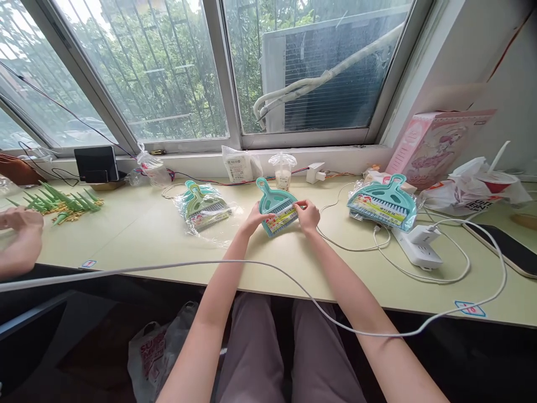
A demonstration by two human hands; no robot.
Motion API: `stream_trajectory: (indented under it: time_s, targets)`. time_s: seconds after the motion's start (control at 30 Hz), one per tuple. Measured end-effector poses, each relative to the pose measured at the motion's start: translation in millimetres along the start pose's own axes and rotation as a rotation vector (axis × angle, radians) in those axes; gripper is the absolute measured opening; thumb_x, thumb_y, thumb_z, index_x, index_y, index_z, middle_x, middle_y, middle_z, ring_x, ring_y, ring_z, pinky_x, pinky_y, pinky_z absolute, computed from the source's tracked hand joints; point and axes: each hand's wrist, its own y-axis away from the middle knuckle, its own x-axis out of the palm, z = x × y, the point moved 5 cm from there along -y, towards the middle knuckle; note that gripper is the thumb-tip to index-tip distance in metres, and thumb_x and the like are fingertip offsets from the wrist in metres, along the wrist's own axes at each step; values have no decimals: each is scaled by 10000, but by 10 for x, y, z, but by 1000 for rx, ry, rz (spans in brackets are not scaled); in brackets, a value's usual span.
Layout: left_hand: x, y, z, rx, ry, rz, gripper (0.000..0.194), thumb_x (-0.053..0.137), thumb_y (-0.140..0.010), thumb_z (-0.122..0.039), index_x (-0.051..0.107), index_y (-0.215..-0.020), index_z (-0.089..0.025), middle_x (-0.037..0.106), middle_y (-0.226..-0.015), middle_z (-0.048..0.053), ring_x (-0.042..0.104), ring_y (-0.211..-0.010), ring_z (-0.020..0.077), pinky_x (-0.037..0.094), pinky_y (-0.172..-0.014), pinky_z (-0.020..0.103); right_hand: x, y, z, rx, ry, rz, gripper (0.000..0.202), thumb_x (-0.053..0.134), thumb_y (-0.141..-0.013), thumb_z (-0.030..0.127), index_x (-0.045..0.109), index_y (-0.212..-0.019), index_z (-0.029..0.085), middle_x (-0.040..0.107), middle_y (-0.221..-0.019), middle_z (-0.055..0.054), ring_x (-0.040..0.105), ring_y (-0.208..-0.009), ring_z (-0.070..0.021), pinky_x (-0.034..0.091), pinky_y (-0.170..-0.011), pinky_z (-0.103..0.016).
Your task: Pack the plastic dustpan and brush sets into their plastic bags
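Between my two hands, just above or on the tabletop, is a teal mini dustpan with a brush and a printed label (277, 197). My left hand (253, 219) grips its left edge, fingers closed. On the right side, my right hand (308, 215) pinches the label's end against the set. To the left lie more dustpan-and-brush sets (200, 202) with crumpled clear plastic around them. A stack of teal dustpan sets in clear wrap (384, 201) lies to the right.
A white power strip (415, 246), a phone (503, 246) and a pink box (440, 145) are at right. A white cable (268, 263) hangs across the front. Another person's hand (20, 235) is at far left beside green plastic pieces (62, 204). A drink cup (283, 173) stands behind.
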Motion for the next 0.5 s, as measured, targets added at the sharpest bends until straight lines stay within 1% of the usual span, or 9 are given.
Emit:
stream_trajectory:
  time_s: [0.07, 0.13, 0.2, 0.27, 0.33, 0.4, 0.43, 0.47, 0.5]
  targets:
    - [-4, -4, 2, 8, -4, -7, 687, 902, -559, -284, 611, -1169, -162, 655, -1162, 112, 628, -1097, 290, 487, -983, 445, 3, -7, -5, -2, 16, -1, 232, 636, -819, 475, 702, -811, 254, 738, -822, -61, 629, -781, -239, 479, -762, -358]
    - [-8, -12, 14, 7, 4, -16, 702, 901, -533, -249, 600, -1160, -155, 648, -1169, 113, 620, -1095, 291, 482, -982, 442, 13, -1, 12, -6, 36, 7, 222, 626, -832, 453, 698, -823, 243, 730, -876, -79, 615, -871, -259, 478, -811, -374]
    - [-17, -21, 28, 6, 10, -33, 710, 902, -517, -240, 595, -1152, -152, 645, -1165, 114, 615, -1094, 293, 477, -984, 445, 10, 8, 51, -30, 82, -11, 200, 624, -840, 418, 696, -846, 231, 710, -982, -108, 588, -997, -285, 466, -895, -412]
    - [-33, -28, 32, 8, 10, -51, 705, 901, -518, -249, 596, -1145, -152, 647, -1155, 114, 613, -1089, 294, 475, -983, 446, -15, 14, 91, -59, 136, -72, 208, 635, -838, 382, 693, -958, 222, 655, -1150, -141, 535, -1144, -317, 437, -974, -467]
    - [-52, -32, 23, 16, 20, -65, 704, 898, -526, -259, 597, -1154, -157, 653, -1140, 109, 616, -1082, 289, 477, -979, 441, -33, 15, 90, -46, 148, -143, 380, 652, -826, 356, 627, -1180, 222, 545, -1346, -170, 461, -1280, -347, 420, -1014, -519]
    - [-76, -29, 2, 31, 35, -85, 730, 894, -531, -265, 592, -1189, -169, 660, -1134, 97, 619, -1082, 280, 479, -978, 430, -12, 22, 40, 14, 111, -188, 584, 667, -814, 350, 495, -1355, 211, 434, -1470, -204, 400, -1368, -367, 424, -1029, -550]
    - [-87, -26, -13, 42, 44, -96, 750, 892, -535, -271, 587, -1214, -176, 663, -1135, 92, 622, -1083, 274, 479, -979, 423, 24, 31, 13, 35, 79, -184, 633, 667, -818, 357, 449, -1390, 197, 416, -1486, -226, 408, -1375, -372, 440, -1023, -556]
    - [-97, -22, -28, 54, 53, -105, 771, 890, -541, -280, 581, -1241, -183, 666, -1139, 88, 625, -1083, 269, 480, -979, 416, 83, 44, 11, 8, 48, -152, 636, 648, -838, 370, 426, -1400, 174, 436, -1467, -251, 453, -1348, -374, 473, -995, -553]
    - [-104, -19, -42, 66, 63, -109, 788, 887, -550, -294, 573, -1265, -190, 667, -1143, 85, 628, -1083, 265, 481, -978, 412, 160, 64, 22, -35, -1, -88, 600, 617, -866, 382, 428, -1389, 159, 490, -1417, -262, 524, -1289, -364, 514, -950, -539]
